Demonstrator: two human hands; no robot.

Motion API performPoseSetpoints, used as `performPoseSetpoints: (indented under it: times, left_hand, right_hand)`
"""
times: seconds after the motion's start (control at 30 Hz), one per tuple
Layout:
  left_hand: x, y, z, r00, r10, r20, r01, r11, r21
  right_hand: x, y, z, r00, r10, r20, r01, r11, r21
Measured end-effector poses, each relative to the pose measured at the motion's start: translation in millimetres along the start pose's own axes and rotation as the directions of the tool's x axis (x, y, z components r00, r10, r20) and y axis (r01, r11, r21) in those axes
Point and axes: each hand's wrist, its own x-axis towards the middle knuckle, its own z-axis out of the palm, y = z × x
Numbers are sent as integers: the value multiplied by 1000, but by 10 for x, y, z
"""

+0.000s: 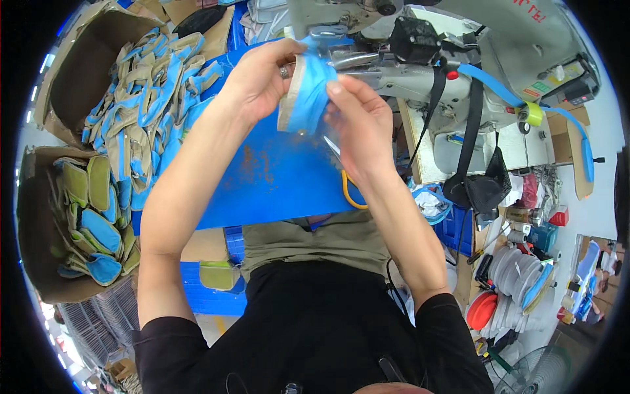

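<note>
In front of the sewing machine I hold up a piece of blue fabric with a beige edge (307,92), curved between both hands. My left hand (266,75), with a ring on one finger, is closed on its left and upper part. My right hand (364,125) pinches its right side between thumb and fingers. Scissors with a yellow-orange handle (348,189) show at the right palm, their blade pointing up and left; the hand covers their middle, and I cannot tell if it grips them or they lie behind it.
Below my hands spreads a blue tabletop (262,190) with brownish stains. Blue-and-beige sewn pieces (147,98) heap at the left, by a cardboard box (65,98). A lower box (39,217) holds green and blue pads. A sewing machine (420,82) stands at the right; thread cones (515,276) lie beyond.
</note>
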Motion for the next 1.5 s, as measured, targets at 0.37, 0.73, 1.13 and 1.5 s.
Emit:
performPoseSetpoints:
  times: [0.37,0.73,1.13,1.5]
  left_hand:
    - [-218,-56,-59,997,1,72,7,994,-113]
    - [-193,-198,57,999,-6,49,4,999,45]
    - [-752,-609,-556,934,330,-137,-317,943,103]
    - [-1214,-947,-859,927,324,-188,-331,944,-4]
  right_hand:
    - [-243,-2433,-708,534,-834,142,572,232,-787]
    - [1322,-5368,-2135,725,-675,-136,20,217,-976]
    - [907,-4578,-2271,486,-843,-230,307,411,-858]
    - [-986,333,-1203,944,58,326,330,-258,-908]
